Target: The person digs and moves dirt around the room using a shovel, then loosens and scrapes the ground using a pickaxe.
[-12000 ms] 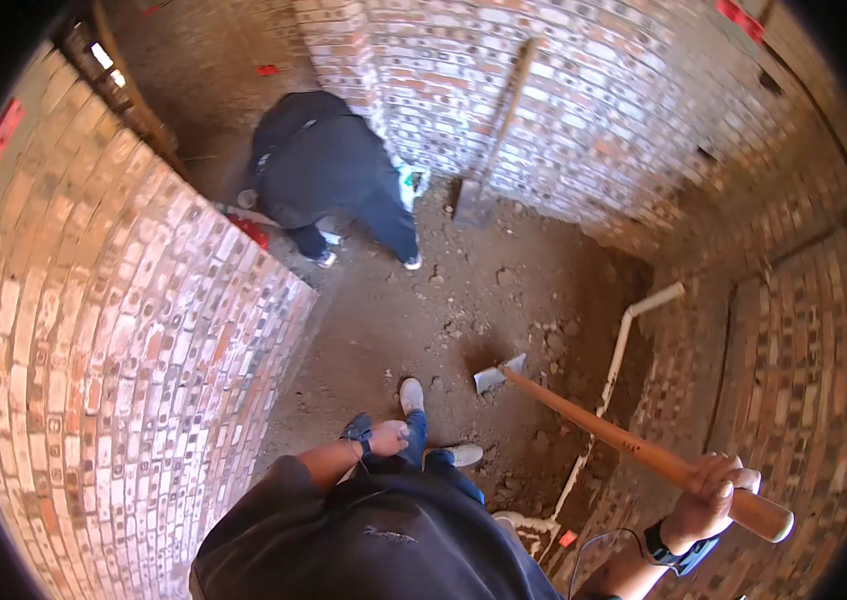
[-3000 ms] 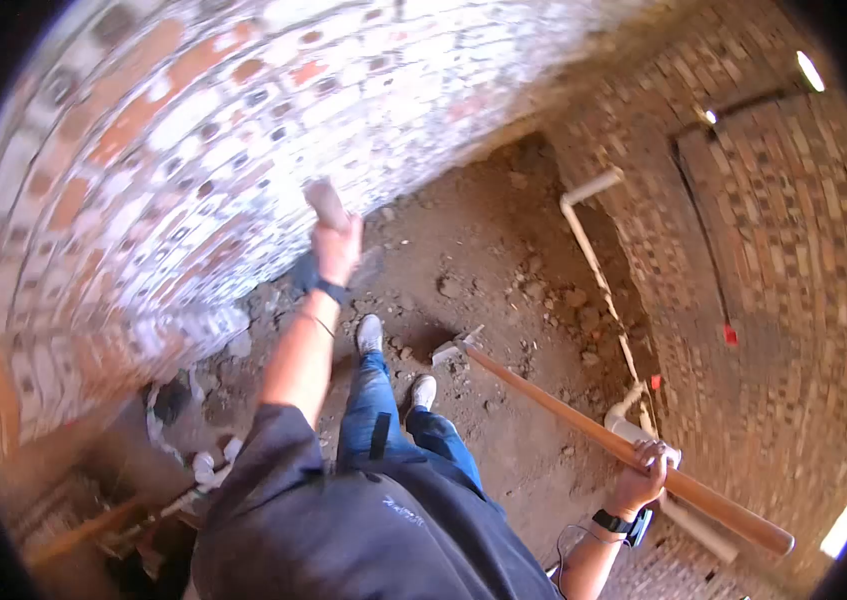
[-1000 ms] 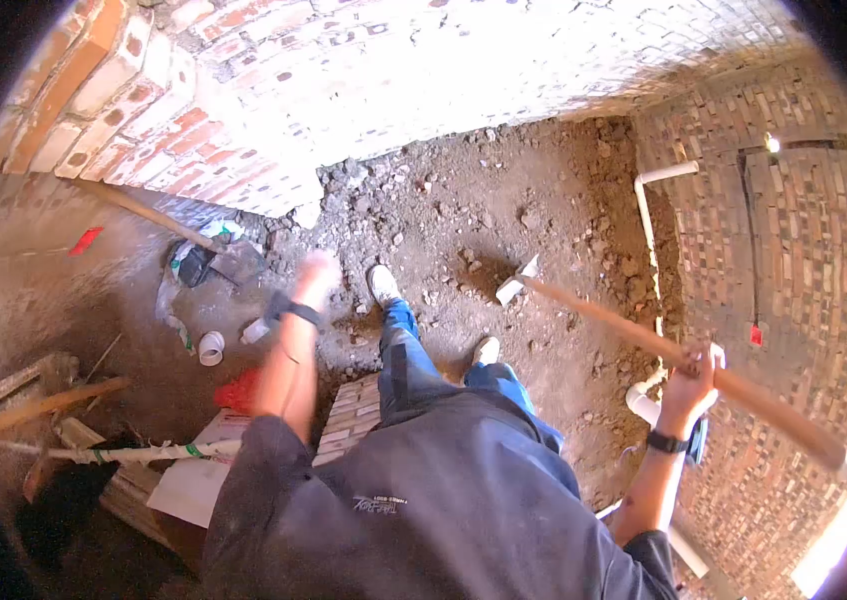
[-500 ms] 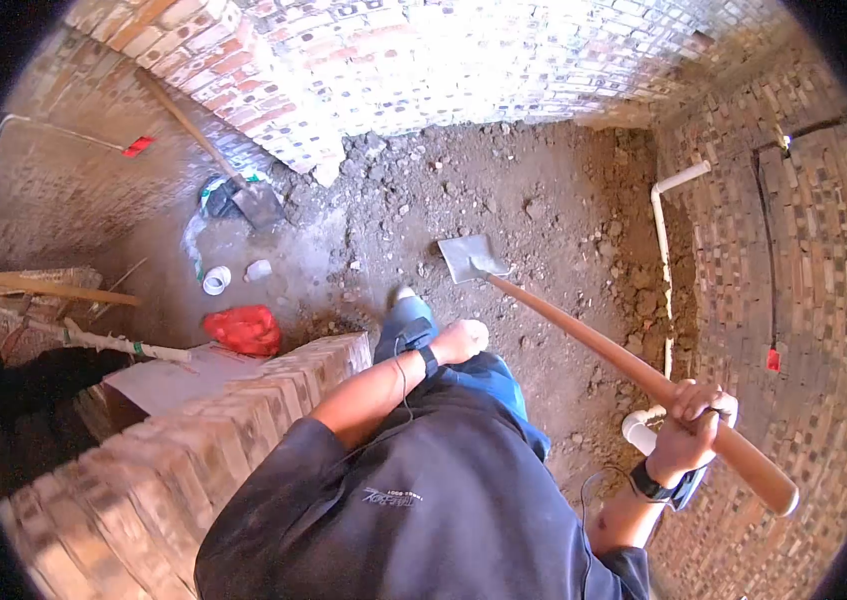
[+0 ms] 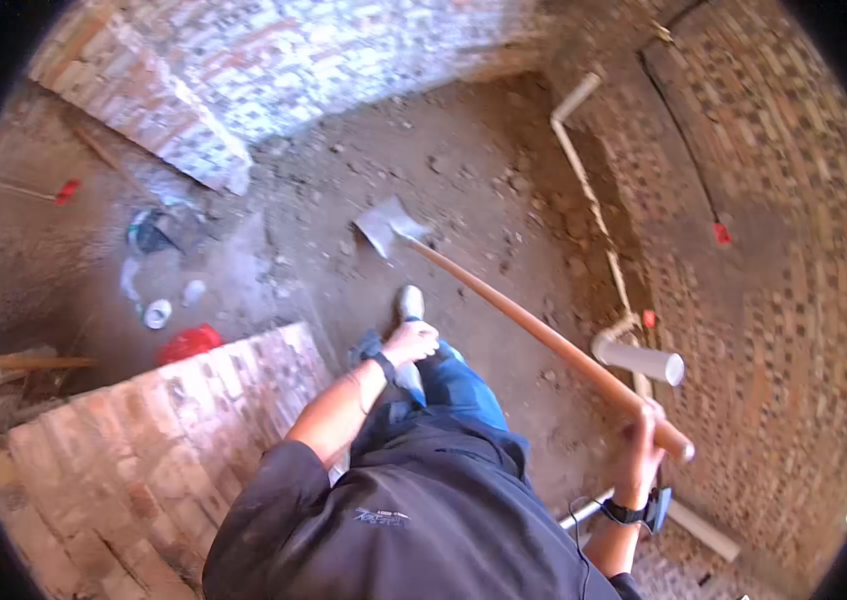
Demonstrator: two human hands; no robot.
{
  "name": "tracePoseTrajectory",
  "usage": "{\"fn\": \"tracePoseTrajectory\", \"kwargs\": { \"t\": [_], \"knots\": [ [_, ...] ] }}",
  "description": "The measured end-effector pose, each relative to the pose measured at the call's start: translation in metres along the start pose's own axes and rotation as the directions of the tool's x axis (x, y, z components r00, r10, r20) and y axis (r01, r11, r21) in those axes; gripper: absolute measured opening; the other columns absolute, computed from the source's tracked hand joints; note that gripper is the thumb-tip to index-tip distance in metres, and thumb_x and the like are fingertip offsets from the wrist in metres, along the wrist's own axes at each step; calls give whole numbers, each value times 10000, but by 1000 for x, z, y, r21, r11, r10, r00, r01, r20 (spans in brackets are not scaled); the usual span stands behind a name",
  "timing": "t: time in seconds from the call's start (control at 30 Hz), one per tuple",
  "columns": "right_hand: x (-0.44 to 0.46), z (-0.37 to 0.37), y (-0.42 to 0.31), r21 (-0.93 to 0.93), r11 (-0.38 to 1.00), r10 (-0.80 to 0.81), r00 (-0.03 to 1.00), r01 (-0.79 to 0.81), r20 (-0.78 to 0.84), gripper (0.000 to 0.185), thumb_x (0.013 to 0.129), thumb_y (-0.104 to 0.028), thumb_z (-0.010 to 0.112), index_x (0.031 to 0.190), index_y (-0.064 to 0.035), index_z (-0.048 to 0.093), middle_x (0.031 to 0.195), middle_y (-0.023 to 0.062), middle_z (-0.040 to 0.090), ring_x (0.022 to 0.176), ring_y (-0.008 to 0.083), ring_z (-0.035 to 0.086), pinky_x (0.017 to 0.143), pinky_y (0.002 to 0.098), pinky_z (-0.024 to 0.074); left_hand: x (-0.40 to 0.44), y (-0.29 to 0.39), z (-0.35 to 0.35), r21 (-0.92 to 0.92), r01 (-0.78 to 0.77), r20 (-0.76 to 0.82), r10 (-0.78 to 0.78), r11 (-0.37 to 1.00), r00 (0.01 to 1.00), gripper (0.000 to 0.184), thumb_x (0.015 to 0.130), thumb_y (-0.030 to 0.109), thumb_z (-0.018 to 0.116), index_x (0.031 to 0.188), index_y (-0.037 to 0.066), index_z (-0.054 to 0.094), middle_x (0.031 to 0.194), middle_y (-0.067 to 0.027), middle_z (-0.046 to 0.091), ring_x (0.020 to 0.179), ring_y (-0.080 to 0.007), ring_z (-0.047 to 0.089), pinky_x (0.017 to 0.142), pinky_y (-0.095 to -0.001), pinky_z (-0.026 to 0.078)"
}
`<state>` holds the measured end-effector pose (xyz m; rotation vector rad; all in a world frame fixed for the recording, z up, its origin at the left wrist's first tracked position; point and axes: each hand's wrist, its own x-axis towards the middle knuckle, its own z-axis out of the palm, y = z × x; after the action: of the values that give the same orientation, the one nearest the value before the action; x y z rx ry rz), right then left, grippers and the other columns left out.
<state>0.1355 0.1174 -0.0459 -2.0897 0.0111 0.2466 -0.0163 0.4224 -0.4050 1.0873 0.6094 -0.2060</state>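
My right hand (image 5: 641,440) is wrapped round the wooden handle of a shovel (image 5: 533,325), close to its top end at the lower right. The handle slants up and left to a flat metal blade (image 5: 383,225), which rests on the dirt floor (image 5: 343,160) ahead of my feet. My left hand (image 5: 411,343) is held in front of my thighs, above one shoe, with its fingers curled in. Whatever it may hold is too small to make out. It is apart from the shovel.
A low brick wall (image 5: 143,440) stands at the left, with a red bag (image 5: 189,343) and a white pipe piece (image 5: 157,314) behind it. A second shovel (image 5: 181,228) leans at the far left. White pipe (image 5: 643,360) runs along the right brick wall (image 5: 783,260).
The view has turned, and the shovel blade now appears further left and higher. My right hand stays on the handle, its end now further left. My left hand shows slightly further left.
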Motion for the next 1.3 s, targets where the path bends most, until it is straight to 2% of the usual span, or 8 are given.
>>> {"fn": "tracePoseTrajectory", "kwargs": {
  "t": [0.13,0.3,0.57,0.7,1.03,1.1,1.23,1.3],
  "knots": [
    [-57,-50,12,194,950,162,916,-246,366,591,820,-326,693,1259,41,546,877,64,623,739,135,593,637,280,480,-30,-39,56,-281,198,-56,-222,939,973,283,954,335,569,785,109,542,666,18,568,501,-84,517,391,-243,351],
    [-97,-94,37,405,739,168,730,-538,663,816,820,-362,685,1431,39,321,1213,178,580,875,216,647,757,341,539,-53,-38,120,-213,410,-5,-420,887,907,719,934,573,481,1338,-20,425,1183,-244,599,1048,-314,623,884,-422,516],
    [-133,-69,133,-484,740,665,403,-467,628,396,902,-201,637,1244,-17,561,898,33,622,736,86,556,619,259,470,-7,-115,185,-355,433,-115,-498,829,860,437,912,445,600,1027,33,512,822,-132,612,724,-263,658,640,-437,565],
    [-166,-94,156,-314,917,400,591,-248,700,422,854,-163,690,1222,3,567,811,69,606,807,83,533,714,264,486,11,-177,203,-693,107,-316,-435,713,843,240,938,262,599,912,51,486,651,-77,531,546,-229,584,492,-396,520],
    [-283,-350,390,-647,753,546,665,-124,509,516,781,-262,746,1236,-62,606,859,138,692,810,175,678,728,333,526,-110,-362,431,-565,572,-267,-788,595,555,151,823,41,600,710,67,503,653,-77,503,569,-257,576,520,-457,549],
    [-313,-371,422,-731,668,605,674,-140,424,516,776,-277,749,1226,-65,612,857,151,693,811,192,685,729,342,528,-114,-539,426,-128,331,97,-320,935,942,114,847,61,598,760,65,524,658,-95,512,569,-249,577,546,-454,559],
    [-324,-337,460,-718,686,571,701,-120,428,515,767,-307,757,1205,-71,623,854,177,694,813,224,698,729,359,533,-113,-513,374,-119,78,-56,-85,990,995,324,735,321,751,664,124,504,558,-69,511,520,-275,549,502,-426,430],
    [-281,-259,419,-622,761,560,672,-185,485,480,777,-321,752,1181,-91,634,858,198,691,796,270,705,707,376,535,-88,-454,321,-845,247,59,-375,475,925,261,757,218,707,648,105,499,550,-85,503,505,-283,570,481,-442,449]
  ]
}}
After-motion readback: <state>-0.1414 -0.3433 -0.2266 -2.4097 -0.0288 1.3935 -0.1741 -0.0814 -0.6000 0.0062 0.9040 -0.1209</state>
